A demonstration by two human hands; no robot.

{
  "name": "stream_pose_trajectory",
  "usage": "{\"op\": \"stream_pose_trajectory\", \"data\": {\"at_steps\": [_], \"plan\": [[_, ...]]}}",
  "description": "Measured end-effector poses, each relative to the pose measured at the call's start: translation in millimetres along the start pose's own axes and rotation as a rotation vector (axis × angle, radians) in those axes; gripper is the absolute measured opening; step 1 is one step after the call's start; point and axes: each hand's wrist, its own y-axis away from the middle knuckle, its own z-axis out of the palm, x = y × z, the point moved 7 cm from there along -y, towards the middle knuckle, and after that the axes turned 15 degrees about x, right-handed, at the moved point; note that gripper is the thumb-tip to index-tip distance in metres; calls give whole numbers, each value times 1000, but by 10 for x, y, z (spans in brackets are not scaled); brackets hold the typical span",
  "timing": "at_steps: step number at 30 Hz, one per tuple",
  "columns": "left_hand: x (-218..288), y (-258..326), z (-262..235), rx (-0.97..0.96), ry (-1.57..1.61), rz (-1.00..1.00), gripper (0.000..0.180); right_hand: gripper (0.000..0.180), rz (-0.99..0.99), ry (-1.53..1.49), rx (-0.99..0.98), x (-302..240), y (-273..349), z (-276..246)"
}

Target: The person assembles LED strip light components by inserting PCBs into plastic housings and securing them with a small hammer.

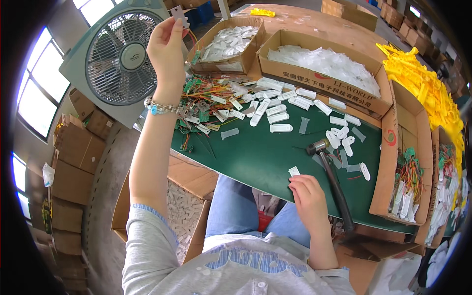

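Nearest to us, our right hand [309, 196] rests at the near edge of the green mat [265, 157], fingers curled about a small white plastic housing [294, 171] pinched at the fingertips. Our left hand [167, 46] is raised high at far left, in front of the box fan [123, 56], thumb and fingers closed on a small pale part [178, 14] held up to the light; we cannot tell its exact kind. A beaded bracelet [162, 107] sits on that wrist.

On the mat lie a heap of small circuit boards with coloured wires [204, 105] at far left, scattered white housings [275, 105] in the middle, and a hammer [329, 179] just right of the right hand. Cardboard boxes of white parts [324, 66] stand along the far edge.

We judge the step in hand to be inspection of the raised part before fitting. The next move calls for bringing both hands together over the mat and aligning the two pieces squarely.
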Motion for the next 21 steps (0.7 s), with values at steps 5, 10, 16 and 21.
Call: {"op": "stream_pose_trajectory", "data": {"at_steps": [5,10,16,21], "plan": [[129,161,188,-207,-79,5,23,21,-5,7,19,-20,-13,-27],[361,813,164,-288,-96,248,16,23,66,56,54,-7,-17,-48],[332,1536,-44,-315,-81,191,15,28,6,18,7,-17,-17,-12],[607,1835,-202,-218,-209,592,23,29,61,18,-21,29,16,12]]}}
